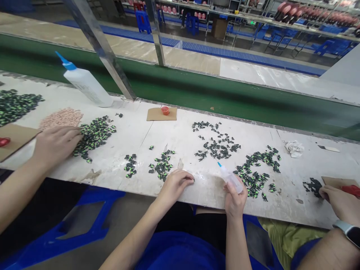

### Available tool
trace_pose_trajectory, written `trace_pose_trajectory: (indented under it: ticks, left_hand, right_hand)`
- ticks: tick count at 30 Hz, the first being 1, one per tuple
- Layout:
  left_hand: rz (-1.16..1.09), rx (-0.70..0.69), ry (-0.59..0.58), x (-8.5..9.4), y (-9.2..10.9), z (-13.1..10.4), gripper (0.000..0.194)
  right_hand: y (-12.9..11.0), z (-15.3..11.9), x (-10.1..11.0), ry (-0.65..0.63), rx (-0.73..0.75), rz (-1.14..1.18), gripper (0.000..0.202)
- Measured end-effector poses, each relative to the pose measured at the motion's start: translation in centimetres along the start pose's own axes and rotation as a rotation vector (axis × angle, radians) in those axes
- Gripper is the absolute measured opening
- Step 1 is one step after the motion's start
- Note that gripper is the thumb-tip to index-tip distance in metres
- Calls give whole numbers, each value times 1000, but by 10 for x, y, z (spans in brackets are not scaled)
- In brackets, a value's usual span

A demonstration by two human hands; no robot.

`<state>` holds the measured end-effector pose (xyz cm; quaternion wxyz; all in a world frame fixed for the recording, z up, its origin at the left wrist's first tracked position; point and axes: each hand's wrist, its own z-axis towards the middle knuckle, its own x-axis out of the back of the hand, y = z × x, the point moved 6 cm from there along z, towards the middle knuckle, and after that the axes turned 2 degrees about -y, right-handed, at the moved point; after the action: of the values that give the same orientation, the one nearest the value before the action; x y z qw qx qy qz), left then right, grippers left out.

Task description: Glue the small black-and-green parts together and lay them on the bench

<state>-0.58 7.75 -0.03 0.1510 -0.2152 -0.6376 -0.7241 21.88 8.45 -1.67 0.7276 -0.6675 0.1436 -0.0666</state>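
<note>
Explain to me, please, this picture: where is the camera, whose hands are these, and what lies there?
No robot shows here: one camera, worn on the head, looks forward and down. The wearer's left hand pinches a tiny dark piece; the right hand holds a small translucent plastic bottle with a blue tip. The long white table carries small black-and-green pieces, small dark pieces and a small round red container on brown cardboard. A co-worker's hand is at left, another co-worker's hand at right.

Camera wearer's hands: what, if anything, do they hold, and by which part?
The right hand grips the small bottle by its lower body. The left hand pinches a tiny dark piece; which part cannot be told.
</note>
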Motion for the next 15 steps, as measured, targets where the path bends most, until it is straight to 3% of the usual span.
trace_pose_trajectory:
  ticks: [6,10,15]
  left_hand:
    - [179,-69,166,5,-5,-14,6]
    - [145,-61,132,4,-6,-16,16]
    - [134,-7,153,1,-9,-20,12]
  right_hand:
    - [1,-5,-13,-16,-85,-7,27]
    - [-10,-10,-28,-90,-56,-153,23]
    - [-16,-13,-35,-109,-48,-312,33]
